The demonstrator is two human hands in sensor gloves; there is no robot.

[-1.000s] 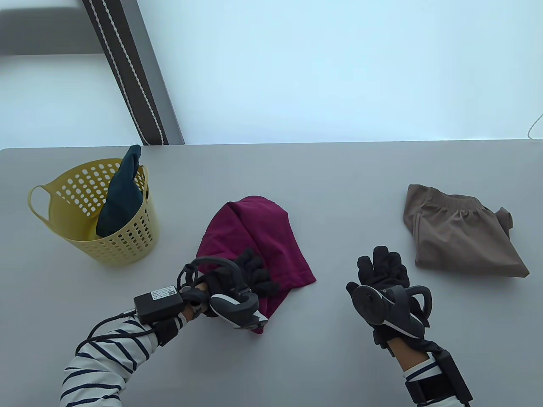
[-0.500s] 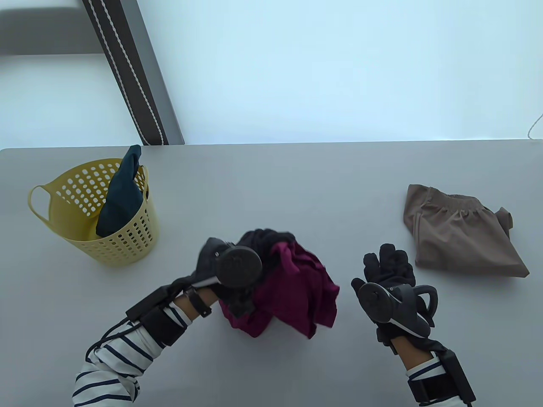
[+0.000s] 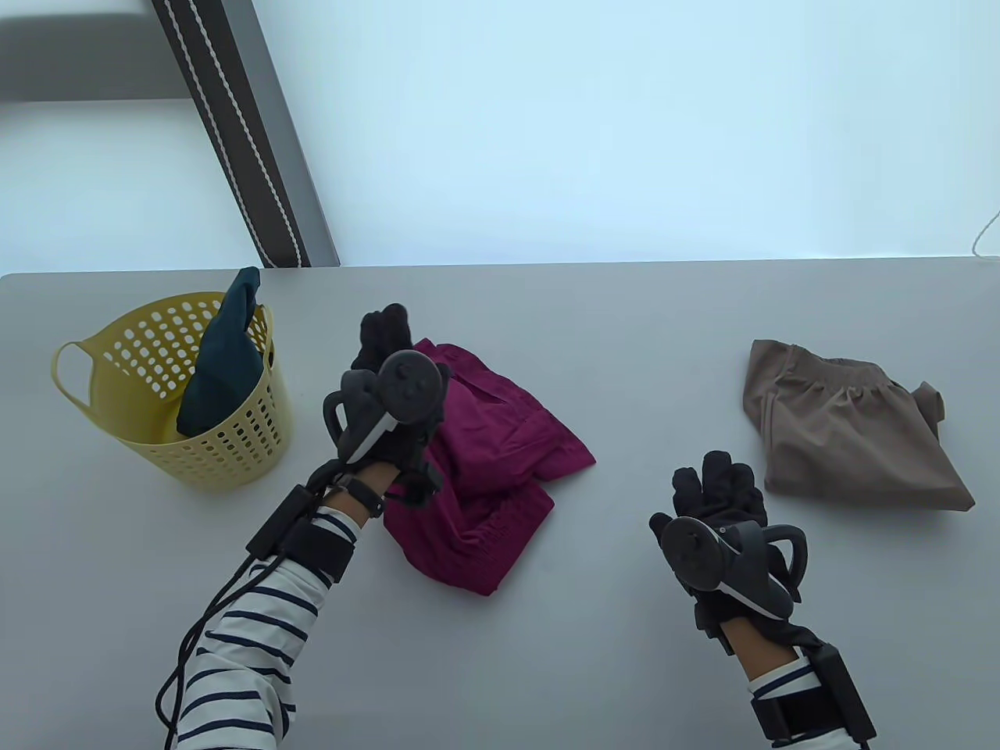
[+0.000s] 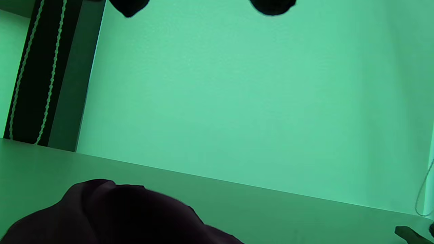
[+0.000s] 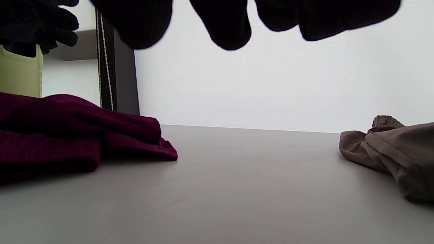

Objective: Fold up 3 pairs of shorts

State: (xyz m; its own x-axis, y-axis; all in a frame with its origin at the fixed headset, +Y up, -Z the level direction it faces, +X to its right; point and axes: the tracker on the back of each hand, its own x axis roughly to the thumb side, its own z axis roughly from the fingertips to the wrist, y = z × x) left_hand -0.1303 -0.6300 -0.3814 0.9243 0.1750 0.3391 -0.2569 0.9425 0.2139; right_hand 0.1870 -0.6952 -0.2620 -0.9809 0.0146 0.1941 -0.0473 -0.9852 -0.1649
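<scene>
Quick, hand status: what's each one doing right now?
Left hand: over the far left edge of the maroon shorts; whether it grips them cannot be told.
Right hand: open, holding nothing, above the table.

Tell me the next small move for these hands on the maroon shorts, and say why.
Probably spread the maroon shorts flat. They lie crumpled, the left hand sits over their far edge, and the right hand hovers empty beside them, free to take the waistband.
</scene>
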